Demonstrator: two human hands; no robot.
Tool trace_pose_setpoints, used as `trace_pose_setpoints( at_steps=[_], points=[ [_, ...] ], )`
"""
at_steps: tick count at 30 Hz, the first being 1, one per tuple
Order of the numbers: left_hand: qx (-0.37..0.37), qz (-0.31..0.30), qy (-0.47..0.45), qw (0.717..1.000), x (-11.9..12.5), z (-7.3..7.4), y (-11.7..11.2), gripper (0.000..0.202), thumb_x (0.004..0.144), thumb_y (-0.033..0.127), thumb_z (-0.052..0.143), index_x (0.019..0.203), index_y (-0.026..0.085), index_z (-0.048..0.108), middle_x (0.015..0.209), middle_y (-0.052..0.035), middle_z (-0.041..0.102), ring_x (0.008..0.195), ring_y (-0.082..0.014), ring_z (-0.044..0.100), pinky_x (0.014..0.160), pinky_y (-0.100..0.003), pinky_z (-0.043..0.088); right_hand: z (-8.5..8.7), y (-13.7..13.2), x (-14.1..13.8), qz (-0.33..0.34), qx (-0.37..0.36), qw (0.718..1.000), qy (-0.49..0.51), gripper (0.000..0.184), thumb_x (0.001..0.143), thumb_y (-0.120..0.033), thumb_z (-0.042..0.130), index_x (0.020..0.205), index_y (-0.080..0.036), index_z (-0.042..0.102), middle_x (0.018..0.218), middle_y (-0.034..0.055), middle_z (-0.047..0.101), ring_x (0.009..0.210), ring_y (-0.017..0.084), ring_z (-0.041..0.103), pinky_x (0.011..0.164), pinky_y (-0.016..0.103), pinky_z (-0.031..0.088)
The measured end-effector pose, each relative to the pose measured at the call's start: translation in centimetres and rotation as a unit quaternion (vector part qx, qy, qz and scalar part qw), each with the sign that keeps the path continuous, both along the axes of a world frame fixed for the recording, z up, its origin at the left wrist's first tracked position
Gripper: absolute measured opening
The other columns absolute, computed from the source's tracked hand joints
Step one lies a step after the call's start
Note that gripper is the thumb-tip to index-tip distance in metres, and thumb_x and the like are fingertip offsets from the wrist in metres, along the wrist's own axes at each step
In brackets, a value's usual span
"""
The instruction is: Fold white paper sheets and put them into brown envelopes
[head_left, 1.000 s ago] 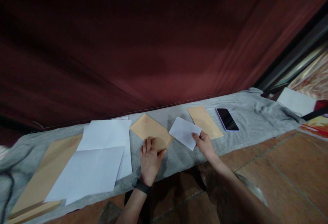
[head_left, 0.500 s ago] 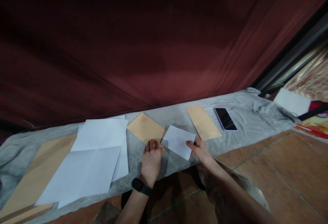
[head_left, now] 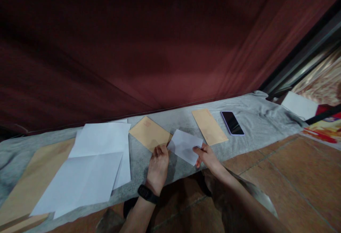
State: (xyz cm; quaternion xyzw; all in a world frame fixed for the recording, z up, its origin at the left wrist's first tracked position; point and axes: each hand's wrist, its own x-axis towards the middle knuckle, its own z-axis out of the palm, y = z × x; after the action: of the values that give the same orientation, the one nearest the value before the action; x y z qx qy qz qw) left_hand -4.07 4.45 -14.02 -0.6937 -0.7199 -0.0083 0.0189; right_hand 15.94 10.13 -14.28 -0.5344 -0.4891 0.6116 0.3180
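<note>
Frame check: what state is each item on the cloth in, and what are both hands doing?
folded white paper: folded, pinched by right hand
near tan envelope: flat, left hand fingertips on its near end, grip unclear
far tan envelope: flat, untouched
phone: face up, screen dark
white sheets: unfolded, creased, overlapping
large brown envelope: flat, partly under sheets

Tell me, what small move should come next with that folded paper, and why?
Probably slide the folded white paper leftward into the brown envelope: the right hand pinches it with its edge right at the envelope's near end, where the left hand rests.
</note>
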Motion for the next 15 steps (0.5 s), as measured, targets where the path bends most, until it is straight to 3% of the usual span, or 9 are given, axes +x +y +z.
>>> trace_pose_setpoints(
  at_steps=[7,15],
  points=[
    [-0.033,-0.005,-0.05,0.998,-0.7,0.3,-0.2,0.03,0.095,0.015,0.044,0.122,0.016,0.058,0.111,-0.0151,0.065,0.102,-0.0249,0.065,0.078,-0.033,0.053,1.1,-1.6,1.3,0.009,0.057,0.998,-0.003,0.031,0.078,-0.052,0.059,0.076,-0.022,0.055,0.046,-0.0029,0.058,0.036,0.015,0.055,0.038,0.025,0.046],
    [-0.059,0.023,-0.066,0.996,-0.7,1.6,0.1,0.024,0.098,0.017,0.039,0.109,0.016,0.06,0.102,-0.0128,0.067,0.095,-0.0248,0.068,0.072,-0.033,0.051,1.5,-2.6,0.5,0.034,-0.012,0.999,0.028,0.032,0.071,-0.051,0.061,0.078,-0.021,0.057,0.048,-0.0011,0.061,0.041,0.019,0.061,0.039,0.027,0.05]
  ],
)
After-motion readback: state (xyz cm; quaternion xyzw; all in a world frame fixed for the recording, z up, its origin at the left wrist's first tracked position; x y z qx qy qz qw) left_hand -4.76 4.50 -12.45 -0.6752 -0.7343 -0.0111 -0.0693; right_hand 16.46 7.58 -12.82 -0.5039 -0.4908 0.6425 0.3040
